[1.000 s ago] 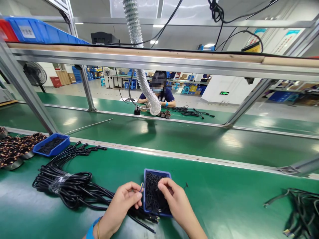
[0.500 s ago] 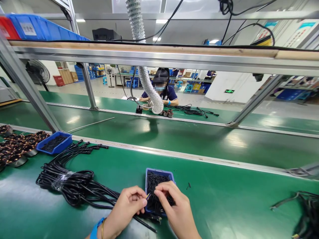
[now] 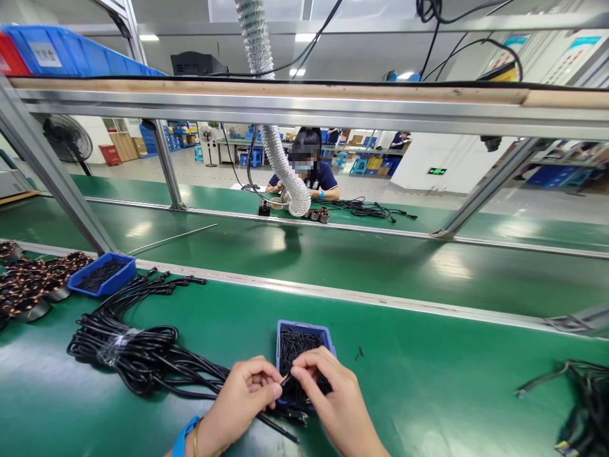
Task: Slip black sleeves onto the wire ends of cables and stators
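My left hand [image 3: 245, 400] is pinched closed on the end of a black cable [image 3: 266, 424], whose thin yellow wire tip [image 3: 284, 379] sticks out toward my other hand. My right hand [image 3: 333, 397] is pinched at that tip, over a small blue tray [image 3: 304, 330] filled with short black tube pieces. What its fingertips hold is too small to make out. A bundle of black cables [image 3: 137, 355], tied with clear tape, lies to the left on the green bench [image 3: 428, 381].
A second blue tray [image 3: 102, 275] and copper-wound coils [image 3: 28, 285] sit at the far left. More black cables [image 3: 580, 406] lie at the right edge. Beyond a green conveyor [image 3: 356, 266], a person [image 3: 307, 174] works under a silver duct hose [image 3: 280, 165].
My right hand has left the tray's contents and come to the yellow wire tip held by my left hand. Both hands have drawn slightly toward me.
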{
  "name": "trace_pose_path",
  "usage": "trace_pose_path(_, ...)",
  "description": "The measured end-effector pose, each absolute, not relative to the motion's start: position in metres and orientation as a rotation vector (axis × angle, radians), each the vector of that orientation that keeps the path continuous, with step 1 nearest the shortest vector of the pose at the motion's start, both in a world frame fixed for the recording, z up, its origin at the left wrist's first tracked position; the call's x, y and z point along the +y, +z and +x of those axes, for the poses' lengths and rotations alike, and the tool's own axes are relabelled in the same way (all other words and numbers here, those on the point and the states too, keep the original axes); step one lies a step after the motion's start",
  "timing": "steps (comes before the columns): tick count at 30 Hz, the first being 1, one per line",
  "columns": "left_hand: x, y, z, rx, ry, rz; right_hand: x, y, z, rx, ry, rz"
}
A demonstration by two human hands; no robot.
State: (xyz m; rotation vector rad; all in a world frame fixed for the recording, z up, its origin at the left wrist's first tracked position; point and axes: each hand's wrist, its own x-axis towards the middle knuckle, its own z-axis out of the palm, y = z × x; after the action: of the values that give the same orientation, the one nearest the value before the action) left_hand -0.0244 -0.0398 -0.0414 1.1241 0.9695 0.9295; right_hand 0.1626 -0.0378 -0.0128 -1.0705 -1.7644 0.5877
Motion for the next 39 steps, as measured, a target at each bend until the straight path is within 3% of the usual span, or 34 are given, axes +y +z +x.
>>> trace_pose_path(17, -0.0417, -0.0384, -0.0263, 0.971, 0.914, 1.131, -0.0364, -0.0186, 0.1613, -1.510, 1.139, -1.282)
trace_pose_path(34, -0.0420, -0.0363, -0.0273, 1.012, 0.855, 1.127, -0.0368, -0.0180, 0.1610, -1.550, 1.169, -1.195)
trace_pose_path(39, -0.0423, -0.0332, -0.0278, 1.036, 0.843, 1.089, -0.0325, -0.0232, 0.1616, -1.676, 0.877, -1.034)
